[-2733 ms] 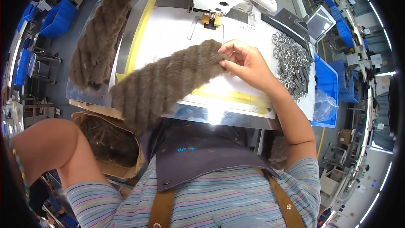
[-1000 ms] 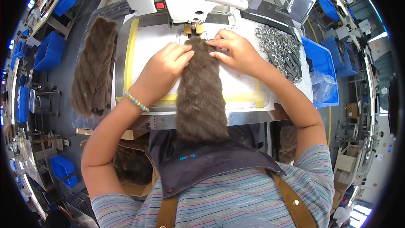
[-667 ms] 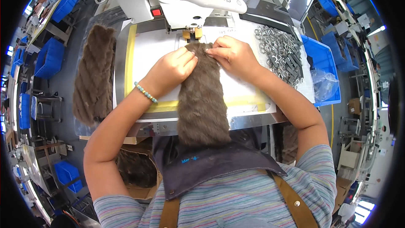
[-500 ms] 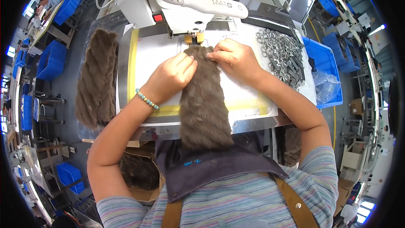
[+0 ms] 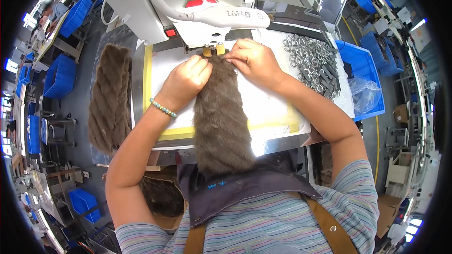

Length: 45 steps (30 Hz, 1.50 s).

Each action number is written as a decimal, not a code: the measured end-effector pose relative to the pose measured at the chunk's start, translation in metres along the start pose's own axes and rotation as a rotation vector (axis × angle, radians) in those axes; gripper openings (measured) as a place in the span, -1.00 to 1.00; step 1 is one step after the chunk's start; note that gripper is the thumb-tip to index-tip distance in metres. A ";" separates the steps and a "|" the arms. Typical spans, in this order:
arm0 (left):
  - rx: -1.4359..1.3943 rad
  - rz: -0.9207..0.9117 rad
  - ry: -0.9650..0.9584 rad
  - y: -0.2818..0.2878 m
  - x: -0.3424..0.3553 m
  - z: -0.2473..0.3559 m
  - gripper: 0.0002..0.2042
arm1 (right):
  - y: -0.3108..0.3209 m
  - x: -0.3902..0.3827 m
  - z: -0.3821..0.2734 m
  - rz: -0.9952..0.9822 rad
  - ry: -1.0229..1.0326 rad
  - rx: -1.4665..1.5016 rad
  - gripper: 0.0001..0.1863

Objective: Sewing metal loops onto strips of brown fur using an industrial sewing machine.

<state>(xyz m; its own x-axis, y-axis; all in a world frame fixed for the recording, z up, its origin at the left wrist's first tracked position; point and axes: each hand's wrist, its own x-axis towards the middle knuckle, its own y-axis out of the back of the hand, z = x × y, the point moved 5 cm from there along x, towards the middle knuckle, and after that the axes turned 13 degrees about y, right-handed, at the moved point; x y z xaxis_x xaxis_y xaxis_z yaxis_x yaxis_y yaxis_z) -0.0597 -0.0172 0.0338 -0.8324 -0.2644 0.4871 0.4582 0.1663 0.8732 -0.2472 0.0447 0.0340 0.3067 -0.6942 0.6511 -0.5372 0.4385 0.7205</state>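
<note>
A long brown fur strip [image 5: 220,117] runs from under the sewing machine's head down over the table's near edge onto my apron. My left hand [image 5: 190,76] pinches its left edge near the far end, with a beaded bracelet on that wrist. Opposite it, my right hand [image 5: 255,63] pinches the right edge of the same end, thumb and fingers pressed together. The narrow far end lies at the machine's brass-coloured clamp feet [image 5: 214,50]; whether the clamp presses on it is hard to see. The white sewing machine [image 5: 183,23] stands beyond both hands.
Another fur strip [image 5: 110,99] lies at the left. Metal rings and clips are piled [image 5: 313,63] at the right, beside a blue bin [image 5: 360,61] holding clear plastic. A small screen [image 5: 332,3] stands behind them. Below the table's left side sits a cardboard box [image 5: 176,221] with dark fur.
The fur strip's far end has come closer to the clamp feet, both hands moving with it and keeping their pinch. The whole view has also shifted slightly.
</note>
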 end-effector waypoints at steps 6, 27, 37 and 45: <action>-0.046 0.075 0.155 0.001 -0.003 -0.008 -0.78 | 0.002 -0.001 -0.003 0.021 0.038 -0.043 -0.92; -0.116 0.126 0.206 -0.004 0.001 -0.018 -0.83 | -0.001 0.002 -0.009 -0.003 0.200 -0.246 -0.93; -0.103 0.138 0.196 -0.008 0.004 -0.018 -0.80 | -0.003 0.005 -0.004 -0.013 0.206 -0.259 -0.91; -0.107 0.008 0.176 0.002 -0.001 -0.017 -0.73 | -0.001 0.000 -0.002 -0.025 0.266 -0.180 -0.82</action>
<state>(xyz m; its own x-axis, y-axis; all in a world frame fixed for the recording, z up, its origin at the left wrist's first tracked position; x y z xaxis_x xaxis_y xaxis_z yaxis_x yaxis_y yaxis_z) -0.0527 -0.0327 0.0358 -0.7654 -0.4269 0.4816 0.5029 0.0702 0.8615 -0.2454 0.0454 0.0335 0.5259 -0.5427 0.6549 -0.3864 0.5335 0.7524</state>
